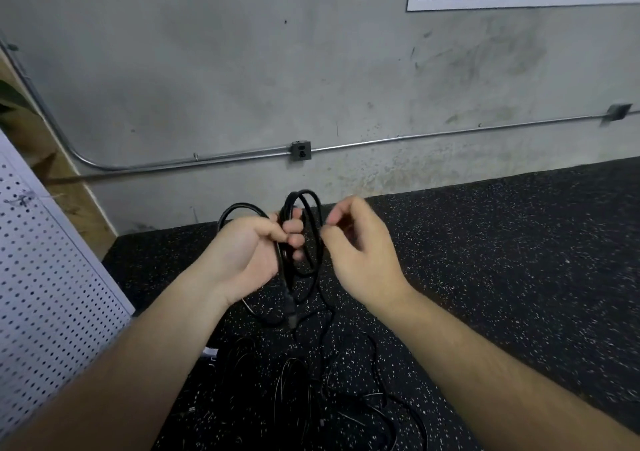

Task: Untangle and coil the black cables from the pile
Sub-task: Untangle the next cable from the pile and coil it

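Note:
My left hand (252,253) grips several loops of a black cable (304,197), held up in front of the wall. The loops stick out above my fingers and hang down below them, ending in a plug (292,313). My right hand (360,246) is just to the right of the loops, fingers curled, and it seems to pinch one strand at its fingertips. From there the cable drops to a tangled pile of black cables (311,391) on the speckled black floor between my forearms.
A grey concrete wall stands close ahead, with a metal conduit (207,159) and an outlet box (300,150) low on it. A white perforated panel (45,277) leans at the left. Speckled black floor (519,260) spreads to the right.

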Tool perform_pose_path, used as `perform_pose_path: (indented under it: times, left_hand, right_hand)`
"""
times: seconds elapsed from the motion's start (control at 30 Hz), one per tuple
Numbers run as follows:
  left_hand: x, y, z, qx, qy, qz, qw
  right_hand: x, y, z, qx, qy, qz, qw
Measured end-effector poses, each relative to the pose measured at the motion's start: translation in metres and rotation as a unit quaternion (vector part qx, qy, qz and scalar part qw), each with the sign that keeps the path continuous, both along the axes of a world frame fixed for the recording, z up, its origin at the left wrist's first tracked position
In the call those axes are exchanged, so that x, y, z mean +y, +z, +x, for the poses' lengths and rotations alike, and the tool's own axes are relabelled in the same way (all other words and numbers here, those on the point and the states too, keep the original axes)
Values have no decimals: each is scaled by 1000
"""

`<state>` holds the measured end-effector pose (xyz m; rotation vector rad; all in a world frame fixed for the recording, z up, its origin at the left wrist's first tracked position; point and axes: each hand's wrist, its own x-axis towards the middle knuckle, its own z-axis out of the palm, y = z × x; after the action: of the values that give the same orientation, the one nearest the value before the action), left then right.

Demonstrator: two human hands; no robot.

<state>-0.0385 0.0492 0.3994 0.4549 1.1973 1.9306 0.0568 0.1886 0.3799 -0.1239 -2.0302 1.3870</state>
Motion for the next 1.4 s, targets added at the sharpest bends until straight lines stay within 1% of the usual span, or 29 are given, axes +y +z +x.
perform_pose_path:
  times: [0.03, 0.07, 0.1, 0.13, 0.17, 0.2, 0.23, 0.27, 0.3, 0.37, 0.4, 0.47, 0.5, 0.57, 0.6, 0.63, 0.7, 0.73, 0.77, 0.8, 0.87, 0.93, 1.03, 1.1, 1.17, 1.27, 1.3, 1.33, 1.4]
  left_hand:
    - [2, -1, 2, 9, 18, -54, 998]
    - [3, -3, 3, 26, 17, -102, 994]
    - [3, -4, 6, 44, 4, -141, 989]
    - [4, -5, 9, 61, -12, -173, 983]
    - [3, -6, 10, 77, -31, -201, 976]
    - [2, -5, 11, 88, -49, -223, 970]
    - [1, -4, 12, 95, -64, -241, 964]
    - [0, -3, 12, 103, -85, -259, 957]
    - [-2, -1, 12, 110, -112, -275, 948]
    - [-6, 0, 11, 115, -160, -305, 932]
    - [-8, 0, 11, 112, -179, -316, 925]
    - [-11, -1, 9, 103, -218, -331, 912]
    - [-13, -2, 7, 103, -235, -333, 907]
    - [-16, -1, 6, 106, -248, -313, 911]
    - [-17, -1, 5, 112, -243, -291, 918]
    - [-18, 0, 5, 124, -232, -262, 929]
    - [-20, 2, 4, 156, -200, -190, 949]
    - [-22, 4, 4, 174, -180, -158, 955]
    - [-23, 5, 3, 190, -164, -136, 958]
    - [-24, 6, 3, 205, -152, -126, 959]
    - [-22, 4, 4, 226, -139, -131, 955]
    - [-18, -1, 7, 228, -134, -122, 957]
    - [-14, -5, 9, 169, -162, -37, 971]
    - [-13, -4, 9, 121, -208, -8, 971]
    - [-12, -1, 8, 125, -240, -44, 962]
    - [-10, -2, 7, 208, -247, -144, 936]
    - [-10, -3, 6, 224, -252, -166, 927]
    - [-11, -3, 6, 224, -264, -178, 921]
    - [-13, -4, 8, 174, -294, -163, 926]
  right_hand:
    - [-4, 3, 1, -27, 19, -12, 999]
    - [-6, 3, -1, -69, 17, -19, 997]
    - [-7, 2, -4, -109, 8, -25, 994]
    - [-5, 0, -7, -128, -7, -30, 991]
    - [-1, 0, -6, -137, -22, -15, 990]
    - [4, -1, -5, -136, -30, 42, 989]
    - [11, 0, -3, -142, 1, 123, 982]
    - [17, 0, -3, -147, 60, 191, 969]
    - [20, -1, -3, -153, 129, 219, 955]
    - [17, -2, -3, -160, 252, 163, 940]
    - [16, -4, -5, -161, 281, 140, 936]
    - [15, -10, -7, -174, 281, 154, 931]
    - [18, -13, -9, -180, 272, 180, 928]
    - [23, -17, -12, -189, 253, 228, 921]
    - [24, -18, -13, -188, 251, 215, 925]
    - [25, -18, -13, -187, 252, 171, 934]
    - [31, -12, -12, -168, 265, -7, 949]
    - [35, -8, -11, -151, 279, -111, 942]
    - [39, -3, -11, -136, 290, -197, 926]
    - [43, 1, -11, -128, 295, -256, 912]
    - [45, 8, -12, -115, 278, -319, 899]
    - [48, 12, -14, -112, 249, -334, 902]
    - [58, 21, -13, -99, 223, -294, 924]
    - [65, 28, -11, -112, 215, -281, 929]
    - [69, 32, -10, -143, 212, -277, 926]
    - [66, 31, -8, -159, 200, -257, 932]
    - [62, 30, -8, -158, 199, -237, 938]
    - [57, 27, -7, -161, 203, -194, 946]
    - [43, 22, -6, -177, 225, -65, 956]
